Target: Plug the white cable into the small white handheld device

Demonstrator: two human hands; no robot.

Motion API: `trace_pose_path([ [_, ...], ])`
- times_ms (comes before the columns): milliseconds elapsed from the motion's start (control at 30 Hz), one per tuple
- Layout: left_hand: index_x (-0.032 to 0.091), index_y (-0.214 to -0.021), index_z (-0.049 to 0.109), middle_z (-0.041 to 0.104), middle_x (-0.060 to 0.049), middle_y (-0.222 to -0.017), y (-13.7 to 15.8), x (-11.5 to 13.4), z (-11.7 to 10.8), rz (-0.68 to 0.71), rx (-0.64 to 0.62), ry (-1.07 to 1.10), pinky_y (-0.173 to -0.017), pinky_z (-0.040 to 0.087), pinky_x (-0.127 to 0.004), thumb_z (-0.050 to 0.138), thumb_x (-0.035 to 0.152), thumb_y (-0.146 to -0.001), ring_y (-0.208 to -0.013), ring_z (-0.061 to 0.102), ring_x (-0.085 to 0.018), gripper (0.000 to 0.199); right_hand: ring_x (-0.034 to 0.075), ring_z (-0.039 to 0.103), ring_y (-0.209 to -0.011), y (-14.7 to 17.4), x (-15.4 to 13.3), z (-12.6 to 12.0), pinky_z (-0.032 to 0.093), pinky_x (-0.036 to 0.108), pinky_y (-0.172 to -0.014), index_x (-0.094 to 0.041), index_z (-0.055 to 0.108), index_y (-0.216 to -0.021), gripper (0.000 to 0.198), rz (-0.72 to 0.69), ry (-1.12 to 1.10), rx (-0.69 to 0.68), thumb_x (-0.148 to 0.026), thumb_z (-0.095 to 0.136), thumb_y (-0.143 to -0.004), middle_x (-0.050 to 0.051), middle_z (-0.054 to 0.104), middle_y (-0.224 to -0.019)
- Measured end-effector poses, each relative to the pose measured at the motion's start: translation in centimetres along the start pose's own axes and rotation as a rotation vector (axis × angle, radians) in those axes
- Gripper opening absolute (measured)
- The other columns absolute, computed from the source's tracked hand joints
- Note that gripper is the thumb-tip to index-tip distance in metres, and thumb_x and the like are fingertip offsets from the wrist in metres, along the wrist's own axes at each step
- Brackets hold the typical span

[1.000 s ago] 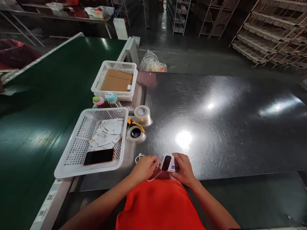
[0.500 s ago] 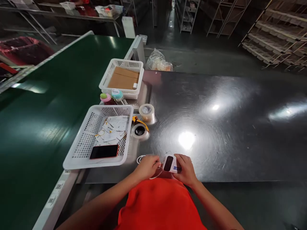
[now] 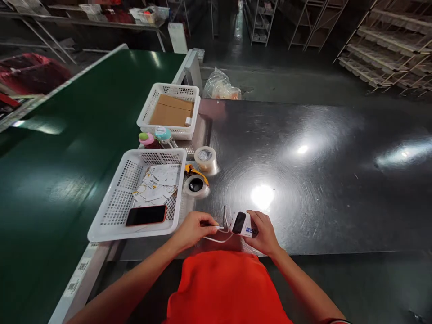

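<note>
My right hand (image 3: 263, 232) grips a small white device (image 3: 241, 223) with a dark window and a blue label, at the near edge of the steel table (image 3: 303, 180). My left hand (image 3: 193, 229) pinches the plug end of a thin white cable (image 3: 221, 229) just left of the device. The cable loops up beside the device and curves back under it. Both hands sit close together above my orange shirt.
To my left, a white basket (image 3: 118, 198) holds paper slips and a phone (image 3: 146, 215) with an orange edge. Behind it stand two tape rolls (image 3: 205, 158), small coloured containers (image 3: 155, 136) and a second basket (image 3: 170, 110) with cardboard. A green conveyor (image 3: 67, 135) runs along the left; shelving at the back.
My left hand has drawn the cable plug out to the left of the device. The cable now loops up beside the device, and both hands sit slightly farther onto the table.
</note>
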State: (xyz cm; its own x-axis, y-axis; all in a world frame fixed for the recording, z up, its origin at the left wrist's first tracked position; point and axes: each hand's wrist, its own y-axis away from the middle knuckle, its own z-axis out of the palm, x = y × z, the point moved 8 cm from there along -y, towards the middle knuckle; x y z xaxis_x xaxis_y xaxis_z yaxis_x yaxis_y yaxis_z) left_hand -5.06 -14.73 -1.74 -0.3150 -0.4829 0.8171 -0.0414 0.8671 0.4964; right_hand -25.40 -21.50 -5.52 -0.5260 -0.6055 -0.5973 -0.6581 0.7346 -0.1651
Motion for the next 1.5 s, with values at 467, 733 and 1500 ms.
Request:
trace_pose_path([
  [467, 0.019, -0.072, 0.064, 0.071, -0.004, -0.080, 1.4, 3.1, 2.0, 0.582, 0.150, -0.414, -0.077, 0.046, -0.032, 0.051, 0.009, -0.083, -0.080, 0.063, -0.018, 0.020, 0.029, 0.058, -0.107, 0.2, -1.1, 0.4, 0.044, 0.043, -0.089, -0.023, 0.047, -0.130, 0.072, -0.024, -0.083, -0.054, -0.024, 0.068, -0.061, 0.011, 0.062, -0.122],
  [733, 0.017, -0.078, 0.063, 0.070, -0.007, -0.082, 3.1, 4.7, 4.3, 0.970, 0.073, -0.869, -0.071, 0.042, -0.032, 0.027, 0.015, -0.100, -0.074, 0.058, -0.017, 0.042, 0.029, 0.059, -0.105, 0.5, -1.0, 0.9, 0.045, 0.042, -0.087, -0.022, 0.047, -0.130, 0.072, -0.020, -0.112, -0.096, -0.027, 0.069, -0.061, 0.011, 0.063, -0.119],
  [1500, 0.018, -0.078, 0.052, 0.059, -0.001, -0.071, 4.2, 5.0, 5.7, 0.960, 0.037, -0.822, -0.068, 0.036, -0.028, 0.037, 0.007, -0.093, -0.067, 0.049, -0.015, 0.024, 0.029, 0.060, -0.103, 0.5, -2.3, 0.5, 0.043, 0.042, -0.089, -0.020, 0.052, -0.124, 0.069, -0.025, -0.182, -0.218, -0.019, 0.068, -0.057, 0.010, 0.066, -0.112],
])
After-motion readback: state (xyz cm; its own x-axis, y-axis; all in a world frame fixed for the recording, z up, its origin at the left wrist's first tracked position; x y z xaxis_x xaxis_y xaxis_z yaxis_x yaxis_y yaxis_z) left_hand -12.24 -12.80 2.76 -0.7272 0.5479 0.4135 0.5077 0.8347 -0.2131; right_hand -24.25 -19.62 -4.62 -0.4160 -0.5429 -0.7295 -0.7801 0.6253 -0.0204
